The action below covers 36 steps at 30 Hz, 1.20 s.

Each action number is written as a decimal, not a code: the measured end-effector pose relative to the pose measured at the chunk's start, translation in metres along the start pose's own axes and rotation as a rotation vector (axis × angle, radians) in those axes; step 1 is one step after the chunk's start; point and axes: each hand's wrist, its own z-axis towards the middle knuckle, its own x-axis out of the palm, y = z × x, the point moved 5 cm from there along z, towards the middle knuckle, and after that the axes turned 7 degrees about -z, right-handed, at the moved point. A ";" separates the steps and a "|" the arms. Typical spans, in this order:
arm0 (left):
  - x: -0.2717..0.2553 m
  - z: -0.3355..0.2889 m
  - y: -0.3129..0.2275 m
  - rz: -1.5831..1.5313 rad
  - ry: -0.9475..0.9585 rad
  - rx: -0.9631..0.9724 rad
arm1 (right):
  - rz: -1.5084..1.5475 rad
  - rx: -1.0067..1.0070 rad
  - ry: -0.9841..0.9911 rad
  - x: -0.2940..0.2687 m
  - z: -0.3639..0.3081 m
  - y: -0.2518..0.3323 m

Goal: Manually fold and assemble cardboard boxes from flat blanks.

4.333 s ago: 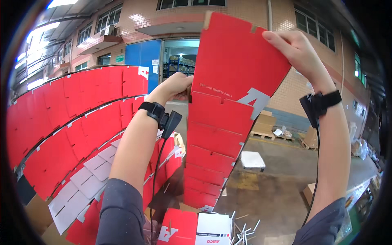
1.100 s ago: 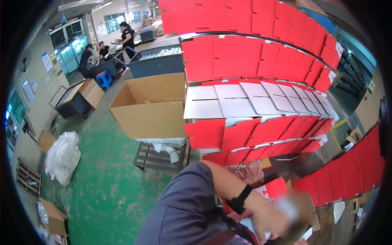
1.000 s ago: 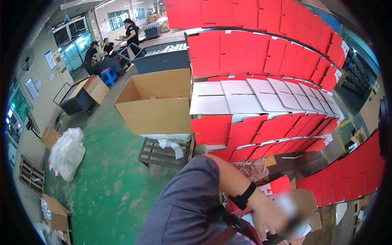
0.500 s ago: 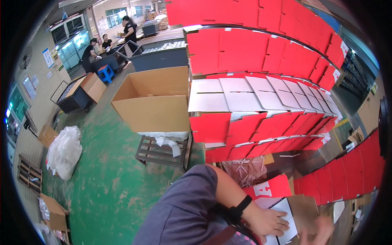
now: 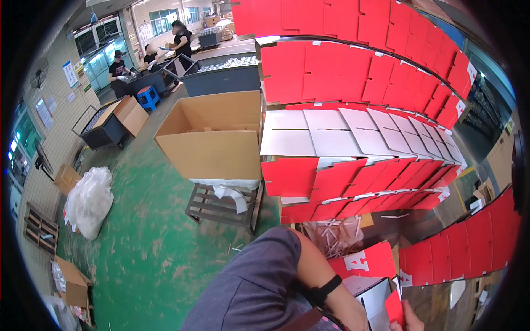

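Note:
In front of me at the lower edge is a partly folded red-and-white cardboard box, its white inside showing. One large red flap with a white mark stands up behind it, and a smaller red panel rises on its right side. My right hand grips the box at this panel, thumb and fingers closed about the edge. On the box's left side lies my left hand, below a black wristband; its fingers are hidden at the picture's lower edge.
Rows of red and white box blanks stand stacked ahead and right. A big open carton sits on a dark wooden stand. White strips lie in a bin nearby. Several people work at far left, near a blue stool.
My left hand has moved down from the white panel toward the picture's edge. My right hand, blurred and apart before, now holds the box, whose red side panel stands up and inside shows.

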 end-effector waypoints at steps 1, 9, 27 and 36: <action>0.000 0.002 0.000 -0.028 0.016 -0.009 | -0.017 0.029 -0.034 -0.002 0.005 -0.002; -0.071 -0.001 -0.024 -0.773 0.009 -0.277 | -0.553 -0.240 -0.323 0.071 0.006 -0.038; -0.147 -0.041 -0.022 -0.366 -0.124 -0.704 | 0.356 -0.101 -0.724 0.085 -0.065 -0.094; -0.094 -0.060 0.030 -1.068 -0.193 -1.140 | 0.770 0.223 -0.756 0.128 -0.029 -0.138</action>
